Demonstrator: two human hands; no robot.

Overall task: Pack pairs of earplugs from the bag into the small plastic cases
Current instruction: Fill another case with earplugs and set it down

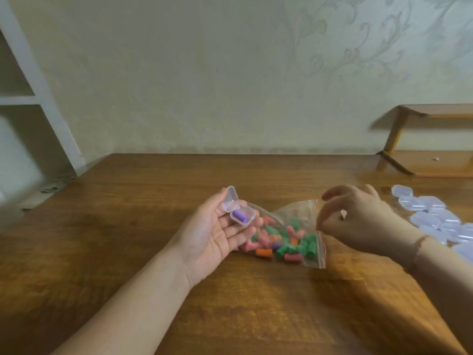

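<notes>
L hand (pixel 217 231) palm up over the wooden table (pixel 128 239), fingers nearly straight, carrying a small clear case (pixel 239 210) w/ lid flipped open; purple earplug (pixel 240 215) lies inside it. R hand (pixel 358 221) hovers above the bag's right end, fingers loosely curled, thumb & forefinger close together; can't tell if they pinch anything. Clear zip bag (pixel 286 237) lies flat on table btw the hands, partly under L fingertips, full of green, pink, orange earplugs + at least one purple. Pile of empty clear cases (pixel 432 216) at right, behind R wrist. Wooden shelf (pixel 430 149) at far right by wall
</notes>
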